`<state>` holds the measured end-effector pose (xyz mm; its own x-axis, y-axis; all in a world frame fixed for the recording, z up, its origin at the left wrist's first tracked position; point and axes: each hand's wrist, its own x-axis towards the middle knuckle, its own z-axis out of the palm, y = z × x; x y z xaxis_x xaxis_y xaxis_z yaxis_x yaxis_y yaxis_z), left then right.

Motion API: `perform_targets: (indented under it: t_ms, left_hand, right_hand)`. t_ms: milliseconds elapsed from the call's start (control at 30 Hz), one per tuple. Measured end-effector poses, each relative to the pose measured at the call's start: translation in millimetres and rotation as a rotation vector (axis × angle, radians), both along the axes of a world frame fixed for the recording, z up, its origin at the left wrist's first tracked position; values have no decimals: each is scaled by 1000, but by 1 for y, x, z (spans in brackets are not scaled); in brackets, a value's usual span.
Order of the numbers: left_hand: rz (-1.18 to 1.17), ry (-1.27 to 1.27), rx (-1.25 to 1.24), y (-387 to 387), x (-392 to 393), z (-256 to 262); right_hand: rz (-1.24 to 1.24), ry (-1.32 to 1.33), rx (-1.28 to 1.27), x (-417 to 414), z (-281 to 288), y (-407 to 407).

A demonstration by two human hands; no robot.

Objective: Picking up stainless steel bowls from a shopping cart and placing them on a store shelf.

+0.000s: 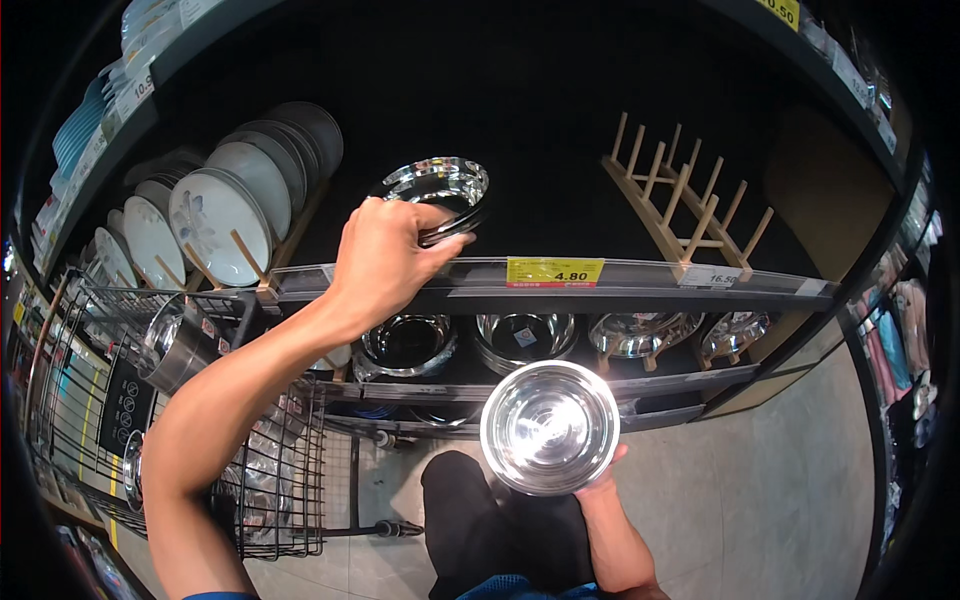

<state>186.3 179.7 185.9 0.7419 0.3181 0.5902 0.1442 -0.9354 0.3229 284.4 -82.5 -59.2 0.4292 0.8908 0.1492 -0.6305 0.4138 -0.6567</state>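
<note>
My left hand (pixel 397 255) reaches over the upper shelf and grips the rim of a shiny stainless steel bowl (pixel 469 176), which is tilted just above the dark shelf surface. Low in front of my legs, my right hand (pixel 604 476) holds another stainless steel bowl (pixel 551 427) from beneath, its round inside facing up. Most of the right hand's fingers are hidden behind that bowl. Whether more bowls are nested in either one, I cannot tell.
Ceramic plates (pixel 221 225) stand in wooden racks at left. A wooden peg rack (pixel 679 195) stands at right. Steel bowls (pixel 525 337) line the shelf below. A wire shopping cart (pixel 281 480) holding metalware is at my left, under my arm. The shelf edge (pixel 465 277) carries price tags.
</note>
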Motion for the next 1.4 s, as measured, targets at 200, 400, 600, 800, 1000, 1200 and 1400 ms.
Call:
perform_targets:
  t_ms: [200,400,600,800,1000,1200,1400]
  left_hand:
    - [47,34,49,-1,0,-1]
    - [10,-4,48,-1,-1,-7]
    - [-4,-84,73,0,1,-11]
    - [10,-80,55,-1,-1,-6]
    - [-20,-145,-31,0,0,-7]
    - [15,-84,-119,-1,-1,-1]
    - [-4,-89,-97,-6,-2,-3]
  right_hand:
    - [2,34,7,-2,2,-1]
    - [-43,5,-1,-4,9,-2]
    - [-37,8,-2,-2,9,0]
    - [-39,4,-5,-4,13,1]
    - [-25,25,-3,-4,15,0]
    - [1,52,27,-4,19,3]
    - [-21,52,28,-5,15,3]
